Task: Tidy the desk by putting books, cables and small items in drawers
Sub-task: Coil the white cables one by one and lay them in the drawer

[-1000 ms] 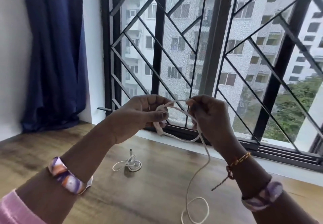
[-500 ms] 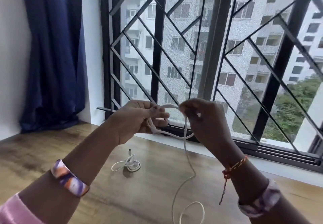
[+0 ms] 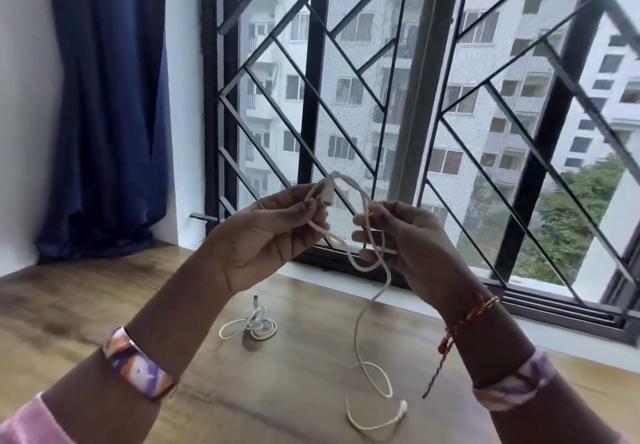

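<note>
Both hands are raised above the wooden desk (image 3: 145, 308), in front of the barred window (image 3: 415, 97).

Left hand (image 3: 266, 236): fingers curled, thumb and forefinger pinching the white cable (image 3: 372, 300) just below its plug end, which stands up above the fingertips. A short loop of the cable arches from this pinch across to the other hand.

Right hand (image 3: 408, 239): fingers curled round the cable, with at least two strands passing between them. From this hand the cable hangs down towards the desk, touches the surface nearer the camera than the hand and ends in a loose loop — its second plug lies on the desk at the loop's near side.

Second cable (image 3: 254, 326): white, coiled, lying on the desk below the left hand and well apart from the held cable. One connector sticks up from the far side of the coil.

Wrists: a patterned purple-and-orange band on each forearm; the right wrist also carries a red-and-gold thread bracelet (image 3: 464, 319) with a loose tail hanging down. A pink sleeve shows at the lower left edge.

Surroundings: a dark blue curtain (image 3: 107, 108) hangs left of the window, its hem reaching the desk — apartment blocks and trees are visible through the window's mesh.
</note>
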Motion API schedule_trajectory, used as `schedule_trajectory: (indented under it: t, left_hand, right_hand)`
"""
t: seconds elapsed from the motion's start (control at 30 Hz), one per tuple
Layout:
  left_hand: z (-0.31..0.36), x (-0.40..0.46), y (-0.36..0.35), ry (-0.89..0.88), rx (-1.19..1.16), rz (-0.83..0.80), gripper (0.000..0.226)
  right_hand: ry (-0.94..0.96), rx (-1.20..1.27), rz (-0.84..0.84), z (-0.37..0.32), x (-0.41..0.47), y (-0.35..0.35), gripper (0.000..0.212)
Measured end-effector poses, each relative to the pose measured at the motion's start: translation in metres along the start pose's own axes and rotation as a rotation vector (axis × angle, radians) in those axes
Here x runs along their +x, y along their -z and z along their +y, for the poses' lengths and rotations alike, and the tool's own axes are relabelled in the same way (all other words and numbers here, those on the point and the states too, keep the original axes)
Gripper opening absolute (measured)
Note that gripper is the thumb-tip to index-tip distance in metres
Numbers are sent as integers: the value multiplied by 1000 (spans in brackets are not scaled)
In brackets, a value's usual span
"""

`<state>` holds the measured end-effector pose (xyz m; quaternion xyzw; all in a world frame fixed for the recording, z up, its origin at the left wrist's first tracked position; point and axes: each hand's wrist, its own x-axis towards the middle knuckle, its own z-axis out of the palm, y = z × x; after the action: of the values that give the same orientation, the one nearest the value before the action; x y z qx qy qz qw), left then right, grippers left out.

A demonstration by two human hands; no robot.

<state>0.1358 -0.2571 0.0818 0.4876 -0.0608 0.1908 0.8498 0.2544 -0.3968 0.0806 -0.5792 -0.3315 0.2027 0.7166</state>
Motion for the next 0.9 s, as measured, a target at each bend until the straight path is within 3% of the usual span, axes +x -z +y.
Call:
schedule_trajectory:
  t: [0.1,0.17,0.23,0.3,0.43,0.57,0.7,0.77,0.9]
  left_hand:
    - [2,-1,4,12,-51,102,18]
    - [1,-3,7,62,-35,175,11]
    - [1,-6,8,93,14,231,22]
    - [2,-10,5,78,84,265,25]
    - [10,-19,-6,-6,224,348,32]
    - [15,-34,-21,-93,365,351,35]
    - [33,-43,-28,-31,117,368,25]
    - [44,-45,-27,22,-8,327,24]
    - [58,-55,-24,55,-92,298,27]
  right_hand:
    - [-132,281,-162,1,-5,1,13]
    - [-171,312,-256,1,-10,-2,17]
    - [-185,260,-289,-2,-16,-8,32]
    - [-192,190,-227,-7,-20,-13,35]
    - [-199,141,-52,-20,-26,-18,15]
    - [-118,110,16,-35,-33,-30,9]
    - [52,68,-121,-46,-50,-43,6]
    - [176,-18,-205,-49,-60,-47,23]
    - [377,-231,-117,-53,-67,-58,16]
